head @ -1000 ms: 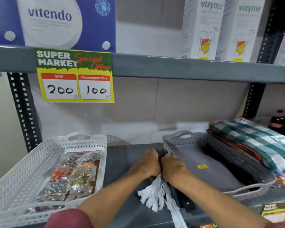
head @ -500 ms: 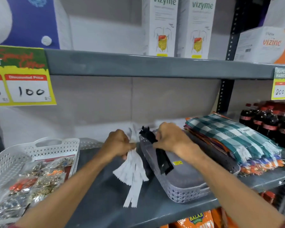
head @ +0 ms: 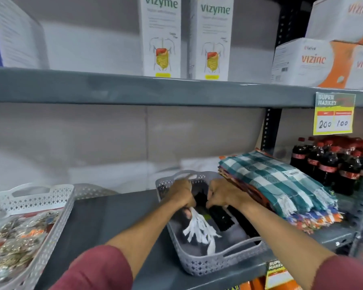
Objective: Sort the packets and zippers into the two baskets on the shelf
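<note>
left hand (head: 181, 193) grips white zippers (head: 199, 227) | right hand (head: 220, 194) grips black zippers (head: 221, 217) | both now lowered into grey basket (head: 216, 266) | zippers nearly sorted

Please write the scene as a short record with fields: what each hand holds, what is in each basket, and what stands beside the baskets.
left hand: shut on white zippers, over the grey basket
right hand: shut on black zippers, over the same basket
grey basket: on the shelf, zipper ends hang inside it
white basket: left on the shelf, holds shiny packets
beside grey basket: folded checked cloths to its right
further right: dark bottles with red caps
</note>
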Motion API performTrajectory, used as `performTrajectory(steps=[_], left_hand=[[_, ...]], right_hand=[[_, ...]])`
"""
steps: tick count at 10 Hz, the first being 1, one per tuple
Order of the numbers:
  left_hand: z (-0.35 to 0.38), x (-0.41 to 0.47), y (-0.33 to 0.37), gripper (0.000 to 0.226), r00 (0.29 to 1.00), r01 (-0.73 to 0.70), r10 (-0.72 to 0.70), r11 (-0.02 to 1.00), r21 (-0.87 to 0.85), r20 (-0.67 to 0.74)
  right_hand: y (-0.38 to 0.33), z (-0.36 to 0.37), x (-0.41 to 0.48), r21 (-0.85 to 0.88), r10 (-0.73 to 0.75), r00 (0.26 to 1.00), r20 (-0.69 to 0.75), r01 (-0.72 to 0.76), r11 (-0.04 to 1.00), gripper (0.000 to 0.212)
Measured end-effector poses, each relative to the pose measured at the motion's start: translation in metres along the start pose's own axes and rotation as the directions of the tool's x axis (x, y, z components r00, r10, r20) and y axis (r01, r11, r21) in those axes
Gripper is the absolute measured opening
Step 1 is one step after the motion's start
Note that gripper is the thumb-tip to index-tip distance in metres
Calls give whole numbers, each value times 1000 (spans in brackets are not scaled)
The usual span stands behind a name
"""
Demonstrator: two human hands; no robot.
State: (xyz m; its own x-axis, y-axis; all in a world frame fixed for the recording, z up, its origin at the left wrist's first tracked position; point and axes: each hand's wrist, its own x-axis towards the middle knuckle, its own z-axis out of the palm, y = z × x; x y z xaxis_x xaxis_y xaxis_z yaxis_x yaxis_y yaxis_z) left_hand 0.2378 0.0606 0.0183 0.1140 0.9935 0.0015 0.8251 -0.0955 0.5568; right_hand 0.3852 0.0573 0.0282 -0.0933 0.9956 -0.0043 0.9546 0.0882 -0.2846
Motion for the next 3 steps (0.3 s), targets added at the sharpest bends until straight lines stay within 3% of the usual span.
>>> performTrajectory(steps=[1, 3], left_hand=[[24, 5, -9, 13, 1000, 10, -13, 992, 123, 22], [27, 1, -13, 7, 994, -73, 89, 973, 220, -62]], right_hand=[[8, 20, 3, -30, 63, 990, 126, -59, 998, 30], [6, 23, -9, -106, 58, 996, 70, -51, 993, 34]])
